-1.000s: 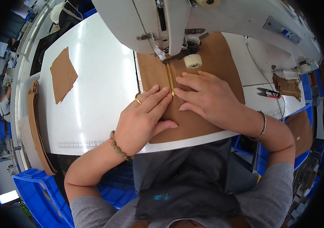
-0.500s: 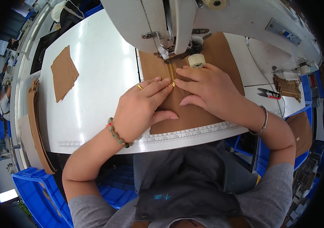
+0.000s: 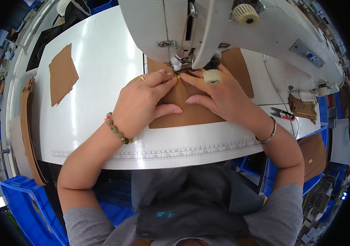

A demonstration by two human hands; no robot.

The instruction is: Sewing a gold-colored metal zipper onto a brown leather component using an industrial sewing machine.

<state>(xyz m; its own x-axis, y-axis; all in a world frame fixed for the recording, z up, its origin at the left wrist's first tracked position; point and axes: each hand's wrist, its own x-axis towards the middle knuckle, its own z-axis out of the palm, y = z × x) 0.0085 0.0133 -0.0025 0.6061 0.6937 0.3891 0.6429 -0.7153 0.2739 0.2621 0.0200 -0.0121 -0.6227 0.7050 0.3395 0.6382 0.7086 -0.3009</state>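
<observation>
A brown panel (image 3: 187, 112), fabric or leather, lies under the sewing machine (image 3: 261, 35), with a gold zipper slider (image 3: 178, 76) showing just in front of the presser foot (image 3: 186, 64). My left hand (image 3: 142, 98) presses on its left part, fingertips beside the slider and thumb stretched out. On the other side my right hand (image 3: 226, 94) rests with its fingers extended, the index tip near the slider and some fingers partly behind the machine's pale knob (image 3: 212, 76). Both hands are open and hold the panel down from above. Most of the zipper is hidden beneath the machine head.
Brown pieces (image 3: 63, 74) lie stacked on the white table (image 3: 92, 82) at left. Small scissors (image 3: 282, 113) and more brown pieces (image 3: 303, 108) lie at right. A printed ruler (image 3: 162, 152) runs along the front edge. Blue crates (image 3: 27, 205) stand below.
Both hands have pushed the panel away from me, further under the machine. The slider now sits close to the presser foot, and the panel's near edge has left the ruler.
</observation>
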